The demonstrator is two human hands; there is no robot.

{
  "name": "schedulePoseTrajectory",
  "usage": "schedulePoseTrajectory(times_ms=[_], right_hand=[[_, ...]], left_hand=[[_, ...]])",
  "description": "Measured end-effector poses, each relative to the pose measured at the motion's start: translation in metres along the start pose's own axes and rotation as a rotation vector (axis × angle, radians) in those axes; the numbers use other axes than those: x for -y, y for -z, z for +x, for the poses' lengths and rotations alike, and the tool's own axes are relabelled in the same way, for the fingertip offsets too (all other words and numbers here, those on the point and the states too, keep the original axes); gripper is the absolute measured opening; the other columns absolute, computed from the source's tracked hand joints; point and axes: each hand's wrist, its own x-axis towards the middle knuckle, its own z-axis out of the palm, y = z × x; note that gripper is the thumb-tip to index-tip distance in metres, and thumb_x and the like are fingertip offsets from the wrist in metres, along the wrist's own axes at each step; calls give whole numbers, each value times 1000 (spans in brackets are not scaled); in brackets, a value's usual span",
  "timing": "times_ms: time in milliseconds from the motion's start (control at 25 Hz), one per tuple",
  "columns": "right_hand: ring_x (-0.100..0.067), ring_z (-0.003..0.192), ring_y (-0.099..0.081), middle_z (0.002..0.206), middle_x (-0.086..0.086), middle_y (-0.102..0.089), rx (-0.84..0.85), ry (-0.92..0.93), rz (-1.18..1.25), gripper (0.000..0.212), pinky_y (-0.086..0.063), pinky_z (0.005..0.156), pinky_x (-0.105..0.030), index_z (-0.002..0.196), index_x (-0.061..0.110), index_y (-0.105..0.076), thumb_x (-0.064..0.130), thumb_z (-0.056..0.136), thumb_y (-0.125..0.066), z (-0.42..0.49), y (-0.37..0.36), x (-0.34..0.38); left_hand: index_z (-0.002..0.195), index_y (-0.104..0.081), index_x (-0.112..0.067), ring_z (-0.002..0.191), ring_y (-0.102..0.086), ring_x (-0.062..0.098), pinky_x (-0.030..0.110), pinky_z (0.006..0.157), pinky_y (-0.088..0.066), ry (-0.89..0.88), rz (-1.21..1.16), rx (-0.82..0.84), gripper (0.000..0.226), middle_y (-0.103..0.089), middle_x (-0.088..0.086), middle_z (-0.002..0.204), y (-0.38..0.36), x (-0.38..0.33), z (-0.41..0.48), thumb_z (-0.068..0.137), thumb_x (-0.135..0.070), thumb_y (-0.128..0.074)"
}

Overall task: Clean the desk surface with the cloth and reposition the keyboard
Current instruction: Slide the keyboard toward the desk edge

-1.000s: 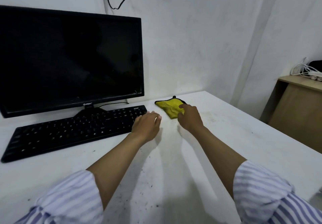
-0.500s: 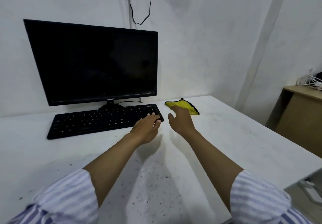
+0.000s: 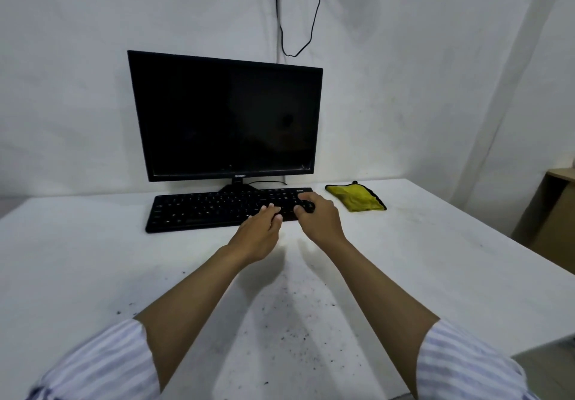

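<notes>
Keyboard (image 3: 217, 209): black plastic, a long flat slab of low keys. It sits on the desk just in front of the monitor stand.
Desk (image 3: 435, 259): white matte top, and the near part is pretty grubby with dark specks.
Cloth (image 3: 354, 198): yellow, soft and fuzzy-looking with a black trimmed edge, folded into a rumpled wedge. It lies just right of the keyboard, touching neither hand.
Left hand (image 3: 259, 231): fingers straight and close together, tips resting on the keys near the front right of the board.
Right hand (image 3: 320, 219): fingers and thumb curled round the keyboard's right end, with the corner poking out between them.
Monitor (image 3: 225, 116): glossy black rectangle, screen dark.
Other stuff: a thin black cable (image 3: 298, 26) loops down the wall, and a brown wooden cabinet (image 3: 557, 213) stands at the far right.
Sleeves (image 3: 109, 365): striped fabric, pushed up.
Since a second ago: the right hand was on the cloth, and now it's come off that and onto the keyboard. The left hand has slid further onto the keys.
</notes>
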Motion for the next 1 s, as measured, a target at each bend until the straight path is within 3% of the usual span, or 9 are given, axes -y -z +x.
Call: schedulePoseTrajectory(times_ms=[200, 320, 400, 520, 600, 720, 840, 1000], right_hand=[[-15, 111, -53, 137, -10, -52, 57, -13, 52, 40, -37, 83, -11, 132, 15, -53, 21, 93, -56, -4, -32, 25], [-13, 100, -55, 134, -11, -55, 88, -6, 64, 44, -36, 55, 6, 138, 10, -48, 16, 94, -54, -1, -47, 35], [-14, 100, -55, 134, -10, -55, 112, -19, 87, 47, -35, 51, 7, 141, 10, -43, 14, 95, -53, 3, -57, 39], [-8, 102, -50, 142, -6, -49, 155, -40, 97, 52, -37, 69, -2, 145, 15, -37, 17, 96, -52, 12, -71, 39], [-14, 116, -51, 146, -4, -44, 174, -63, 102, 56, -35, 81, -11, 148, 17, -32, 18, 96, -52, 21, -79, 34], [-22, 139, -34, 154, -5, -33, 181, -100, 122, 62, -31, 109, -27, 151, 18, -25, 19, 95, -54, 37, -88, 20], [-24, 144, -26, 157, -5, -27, 192, -124, 94, 64, -24, 115, -33, 151, 18, -22, 20, 96, -53, 56, -89, 1], [-25, 144, -25, 156, -7, -28, 144, -159, 31, 62, -22, 116, -34, 151, 15, -23, 21, 97, -51, 86, -80, -30]], left_hand=[[149, -24, -17, 148, -7, 13, 36, 122, -6, 46, -26, -71, 48, -15, 1, 160, 28, 31, -15, 103, -31, -23], [149, -23, -18, 148, -8, 13, 38, 122, -9, 92, -42, -108, 49, -17, 2, 160, 41, 50, -18, 102, -32, -24], [149, -23, -18, 148, -10, 15, 37, 121, -11, 125, -83, -140, 49, -19, 3, 159, 49, 63, -18, 102, -33, -25], [150, -23, -19, 147, -16, 19, 35, 119, -15, 186, -175, -181, 50, -21, 3, 158, 58, 86, -16, 102, -34, -26], [150, -21, -20, 147, -17, 20, 35, 118, -16, 218, -205, -200, 51, -21, 2, 159, 62, 103, -13, 102, -34, -27], [151, -18, -20, 148, -11, 20, 36, 119, -12, 272, -207, -240, 51, -15, 2, 160, 70, 127, -7, 102, -31, -30], [151, -16, -19, 149, 2, 17, 38, 120, 0, 324, -182, -276, 52, -5, 2, 161, 76, 151, 3, 102, -27, -31], [151, -17, -16, 149, 6, 18, 37, 120, 4, 365, -108, -308, 53, -2, 6, 161, 82, 182, 21, 101, -26, -33]])
